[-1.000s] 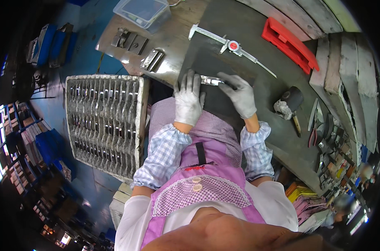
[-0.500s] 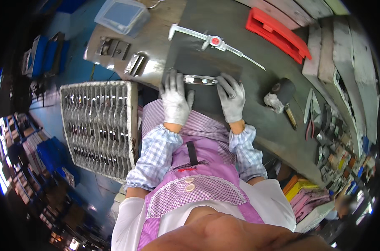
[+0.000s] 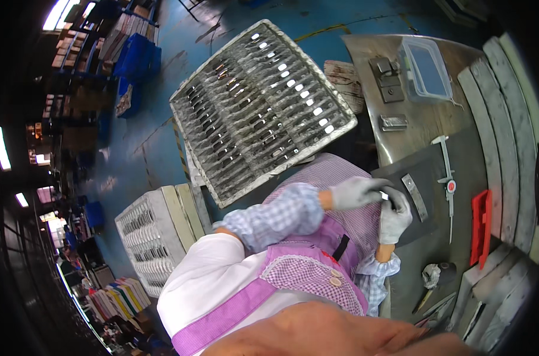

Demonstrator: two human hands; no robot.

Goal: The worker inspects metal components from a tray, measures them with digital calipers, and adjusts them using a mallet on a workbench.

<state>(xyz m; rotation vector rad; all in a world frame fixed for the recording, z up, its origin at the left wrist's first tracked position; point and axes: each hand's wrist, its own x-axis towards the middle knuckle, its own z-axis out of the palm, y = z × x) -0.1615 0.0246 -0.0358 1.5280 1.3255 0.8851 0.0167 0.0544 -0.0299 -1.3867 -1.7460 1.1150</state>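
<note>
My left hand [image 3: 357, 193], in a pale grey glove, reaches across my apron, its slightly blurred fingers closed against those of my right hand [image 3: 395, 221]. The right one, gloved too, has curled fingers. A small bright shiny piece [image 3: 384, 196] shows where the fingertips meet; gloves hide most of it. Just right of the hands, a curved metal strip [image 3: 415, 197] lies on the dark mat [image 3: 429, 223], touched by neither hand. Farther right rests a dial caliper [image 3: 450, 187]. Left of the hands stands a grey tray [image 3: 263, 29] holding rows of shiny metal pieces.
A clear plastic box [image 3: 426, 68], metal blocks [image 3: 391, 89] and a small metal fixture [image 3: 394, 123] sit on the far table. At right are a red holder [image 3: 480, 228] and a mallet [image 3: 438, 274]. Another filled tray [image 3: 180, 237] stands lower left, over the blue floor [image 3: 162, 142].
The view has swung left, bringing the tray to the middle. Both hands have left the mat and come together over its near edge; the metal strip between them before now lies apart.
</note>
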